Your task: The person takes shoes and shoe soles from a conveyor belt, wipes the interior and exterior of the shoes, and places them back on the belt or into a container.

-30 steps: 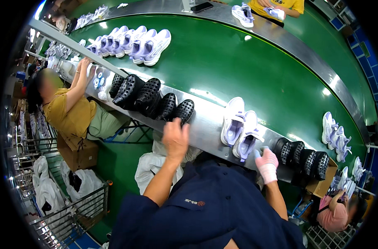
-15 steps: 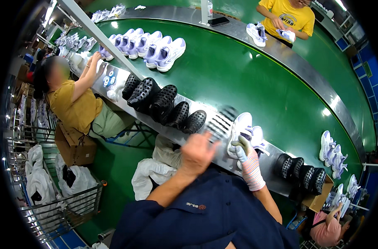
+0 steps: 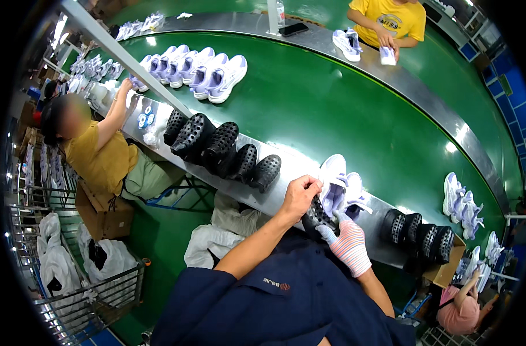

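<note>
Black and perforated, the shoe last [image 3: 314,221] sits at the near edge of the steel bench [image 3: 287,176], against the heel end of a white-and-lilac sneaker [image 3: 334,183]. The bare left hand [image 3: 300,199] is closed about the last's upper side; the glove-covered right hand [image 3: 348,242] has its fingers curled against the lower side, its thumb by the sneaker's heel, though how firmly it grips I cannot tell.

A slack hold could let the last slip over the edge toward the lap, since it lies so close to the rim. Its hard, holed surface might scuff the pale upper if pressed sideways. The second sneaker [image 3: 354,189] stands just beside, and a careless elbow or wrist could push it onto the green surface [image 3: 297,98].

More black lasts [image 3: 220,142] crowd the left of the bench and another group [image 3: 427,237] the right, by a cardboard box [image 3: 450,264], limiting sideways room. A slanting metal post [image 3: 124,60] crosses farther left.
</note>
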Demonstrator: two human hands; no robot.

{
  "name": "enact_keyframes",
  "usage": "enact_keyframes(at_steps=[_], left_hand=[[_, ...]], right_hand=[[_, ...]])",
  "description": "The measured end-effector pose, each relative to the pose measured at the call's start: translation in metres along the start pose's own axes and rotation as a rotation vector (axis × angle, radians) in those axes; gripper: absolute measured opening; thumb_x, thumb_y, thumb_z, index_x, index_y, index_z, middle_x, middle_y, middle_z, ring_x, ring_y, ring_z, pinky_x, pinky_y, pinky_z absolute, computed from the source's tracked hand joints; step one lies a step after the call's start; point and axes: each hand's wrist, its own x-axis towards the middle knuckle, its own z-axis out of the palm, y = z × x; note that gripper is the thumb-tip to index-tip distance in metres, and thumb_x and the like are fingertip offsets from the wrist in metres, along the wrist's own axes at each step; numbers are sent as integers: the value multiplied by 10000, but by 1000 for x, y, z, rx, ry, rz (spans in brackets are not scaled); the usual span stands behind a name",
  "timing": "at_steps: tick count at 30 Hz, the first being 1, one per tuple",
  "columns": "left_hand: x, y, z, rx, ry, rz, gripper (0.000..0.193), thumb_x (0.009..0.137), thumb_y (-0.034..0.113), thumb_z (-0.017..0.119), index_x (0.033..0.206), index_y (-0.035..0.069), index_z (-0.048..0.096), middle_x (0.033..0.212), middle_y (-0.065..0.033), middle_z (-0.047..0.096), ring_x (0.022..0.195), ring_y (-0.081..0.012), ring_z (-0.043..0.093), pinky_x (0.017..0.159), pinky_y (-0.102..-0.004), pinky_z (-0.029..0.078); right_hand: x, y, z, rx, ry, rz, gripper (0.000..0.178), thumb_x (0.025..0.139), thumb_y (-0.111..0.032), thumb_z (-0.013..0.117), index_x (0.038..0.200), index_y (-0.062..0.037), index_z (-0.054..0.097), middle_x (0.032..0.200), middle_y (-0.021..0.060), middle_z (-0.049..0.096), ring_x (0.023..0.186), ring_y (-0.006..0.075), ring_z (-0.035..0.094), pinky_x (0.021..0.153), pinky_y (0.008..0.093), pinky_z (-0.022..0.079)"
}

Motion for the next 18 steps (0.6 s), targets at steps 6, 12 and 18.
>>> enact_keyframes(at_steps=[6,12,18], left_hand=[[4,-44,28,38,14,-12,185,979,156,664,879,1,675,785,-18,662,691,-80,579,642,-242,472],[15,-49,39,976,168,448,421,814,179,769,1157,-11,616,1032,-195,624,1037,-392,574,914,-466,479],[78,-66,27,1068,-232,628,165,777,60,671,919,-19,699,920,-211,663,960,-398,607,854,-487,493]], right_hand=[[-16,26,9,-9,-118,228,648,878,-608,672,801,35,655,755,287,667,794,464,678,706,509,537],[-7,56,-2,-214,-177,354,560,898,-549,660,863,10,675,840,265,700,844,441,695,766,502,554],[42,55,3,-374,-189,435,415,912,-421,647,986,-19,714,952,246,724,935,410,709,839,493,558]])
